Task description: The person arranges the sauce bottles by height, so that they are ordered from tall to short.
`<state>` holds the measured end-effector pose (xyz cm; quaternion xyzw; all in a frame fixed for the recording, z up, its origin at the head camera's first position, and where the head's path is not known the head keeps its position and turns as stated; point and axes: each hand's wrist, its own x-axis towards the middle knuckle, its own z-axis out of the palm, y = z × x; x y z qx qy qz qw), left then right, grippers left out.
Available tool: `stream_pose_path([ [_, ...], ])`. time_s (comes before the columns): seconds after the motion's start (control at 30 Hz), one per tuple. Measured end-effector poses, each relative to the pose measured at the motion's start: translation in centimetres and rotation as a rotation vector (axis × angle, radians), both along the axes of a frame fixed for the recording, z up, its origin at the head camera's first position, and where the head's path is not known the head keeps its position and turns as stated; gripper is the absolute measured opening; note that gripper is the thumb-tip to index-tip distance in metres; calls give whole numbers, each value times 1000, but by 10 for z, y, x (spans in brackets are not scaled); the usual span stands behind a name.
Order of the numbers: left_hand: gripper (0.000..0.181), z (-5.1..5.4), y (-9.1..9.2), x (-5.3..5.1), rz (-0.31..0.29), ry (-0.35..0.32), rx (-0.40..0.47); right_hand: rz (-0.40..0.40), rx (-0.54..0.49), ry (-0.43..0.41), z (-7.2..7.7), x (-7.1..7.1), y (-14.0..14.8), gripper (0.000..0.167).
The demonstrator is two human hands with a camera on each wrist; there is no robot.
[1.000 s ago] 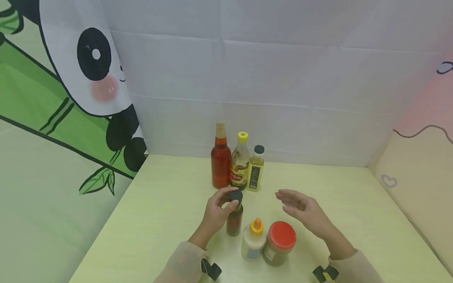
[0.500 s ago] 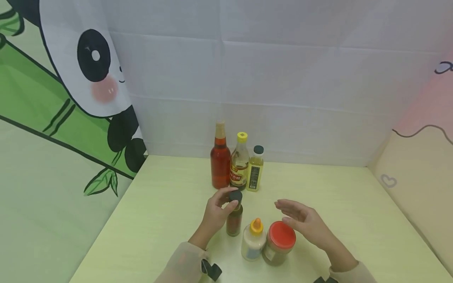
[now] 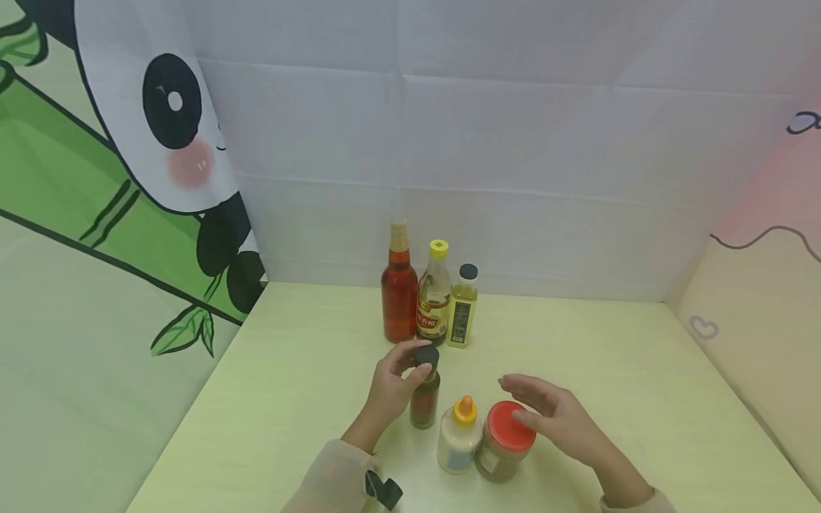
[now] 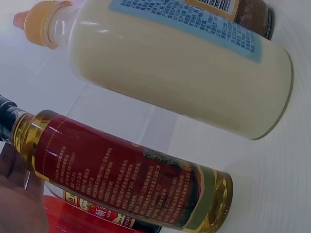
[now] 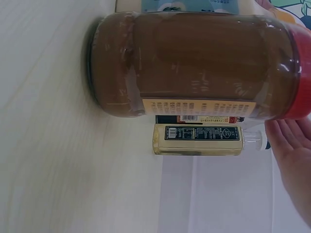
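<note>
In the head view my left hand [image 3: 393,377] pinches the black cap of a small oil bottle [image 3: 425,405], which stands upright on the table. The left wrist view shows this bottle [image 4: 116,170] with a dark red label, fingers at its neck. My right hand [image 3: 564,424] is at the red-lidded jar [image 3: 507,445], its thumb over the lid and its other fingers beyond it, fairly straight. Brown contents fill the jar [image 5: 199,63] in the right wrist view; whether the fingers touch the lid I cannot tell. Between them stands a cream squeeze bottle [image 3: 458,445] with a yellow-orange nozzle cap.
Farther back, three bottles stand in a row: a tall red one [image 3: 400,299], a yellow-capped one [image 3: 434,306] and a yellow oil bottle [image 3: 462,313] with a dark cap. A pale curtain [image 3: 513,164] hangs behind the pale yellow table [image 3: 308,356].
My right hand has come down toward me, from above and behind the jar to its red lid. The left hand has stayed on the bottle's cap.
</note>
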<state>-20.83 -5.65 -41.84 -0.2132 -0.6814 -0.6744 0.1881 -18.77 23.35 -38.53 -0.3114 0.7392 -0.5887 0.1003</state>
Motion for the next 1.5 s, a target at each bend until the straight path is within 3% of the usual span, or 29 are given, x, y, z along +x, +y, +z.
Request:
stream_pose_path([
  [0.3,30,0,0,0,-5,-9,4,-45,35,38,-8,5,2,45],
  [0.53,29,0,0,-1,-6,-10,-1,-79,58,-23,-14,7,5,50],
  [0.9,29,0,0,-3,-14,4,7,-46,49,50,-19,9,5,54],
  [1.5,30,-5,0,-2,-9,-5,2,-45,77,18,-26,14,5,62],
])
